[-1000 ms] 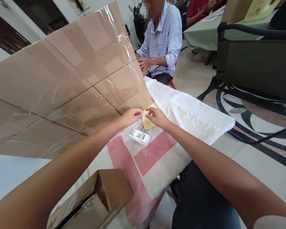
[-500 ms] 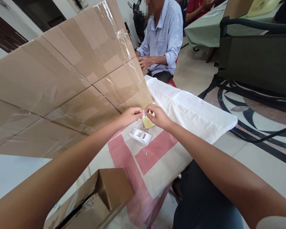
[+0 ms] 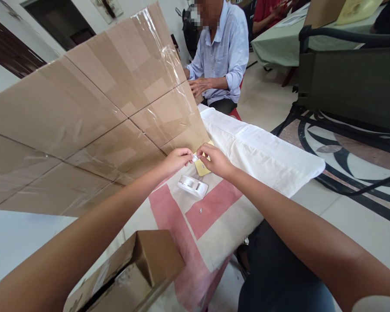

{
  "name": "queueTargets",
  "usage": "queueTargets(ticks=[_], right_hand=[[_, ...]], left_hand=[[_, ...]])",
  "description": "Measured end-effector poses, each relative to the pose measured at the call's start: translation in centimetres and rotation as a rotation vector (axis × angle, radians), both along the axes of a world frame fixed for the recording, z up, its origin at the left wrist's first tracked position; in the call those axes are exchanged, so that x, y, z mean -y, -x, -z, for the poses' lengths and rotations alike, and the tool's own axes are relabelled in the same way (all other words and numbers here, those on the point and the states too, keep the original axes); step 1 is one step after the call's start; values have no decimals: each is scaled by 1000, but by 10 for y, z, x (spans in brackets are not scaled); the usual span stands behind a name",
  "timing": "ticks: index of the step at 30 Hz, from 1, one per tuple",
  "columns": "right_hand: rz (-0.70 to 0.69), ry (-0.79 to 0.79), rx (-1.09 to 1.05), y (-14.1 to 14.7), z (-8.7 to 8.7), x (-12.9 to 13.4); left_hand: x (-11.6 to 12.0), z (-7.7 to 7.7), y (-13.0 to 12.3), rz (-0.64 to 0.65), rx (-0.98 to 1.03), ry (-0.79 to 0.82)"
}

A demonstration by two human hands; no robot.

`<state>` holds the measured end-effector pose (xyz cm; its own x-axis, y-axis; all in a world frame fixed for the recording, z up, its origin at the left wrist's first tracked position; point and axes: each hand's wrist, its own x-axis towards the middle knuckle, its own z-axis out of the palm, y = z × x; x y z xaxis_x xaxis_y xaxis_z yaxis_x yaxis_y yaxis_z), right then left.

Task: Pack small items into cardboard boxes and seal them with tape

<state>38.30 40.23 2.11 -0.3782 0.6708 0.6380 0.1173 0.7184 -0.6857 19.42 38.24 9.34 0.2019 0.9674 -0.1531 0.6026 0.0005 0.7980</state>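
Note:
Over the table my left hand (image 3: 181, 157) and my right hand (image 3: 212, 158) meet, fingertips pinched on a small whitish piece (image 3: 195, 158) between them. Its kind is too small to make out. Just beneath and behind the hands lies a yellow pad (image 3: 202, 168), partly covered by my right hand, with a tiny pale bit on it. Nearer to me a white tape dispenser (image 3: 193, 186) rests on the red-and-white cloth. Another tiny pale bit (image 3: 200, 211) lies on a red stripe of the cloth.
A tall taped cardboard panel (image 3: 117, 112) stands along the left of the table (image 3: 266, 147). An open cardboard box (image 3: 159, 255) is at the near left. Across the table a person in a light blue shirt (image 3: 225, 52) sits behind the panel's edge. A dark folding chair (image 3: 347, 82) stands right.
The small whitish piece between my fingertips has turned a little and my hands have shifted slightly. The view has tilted a touch; the dispenser and pad stay in place.

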Motion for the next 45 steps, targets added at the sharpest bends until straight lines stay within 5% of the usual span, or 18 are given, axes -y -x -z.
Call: queueTargets(ticks=[9, 19, 29, 41, 45], right_hand=[[26, 178, -27, 1, -2, 2], [-14, 511, -78, 8, 2, -3], [64, 505, -35, 15, 3, 1], [96, 563, -113, 15, 1, 1], [151, 650, -192, -6, 6, -15]], left_hand=[[13, -12, -7, 11, -46, -45], [7, 3, -8, 63, -83, -98], [0, 5, -8, 19, -267, -121], [-3, -4, -20, -25, -146, 66], [2, -5, -14, -63, -189, 76]])
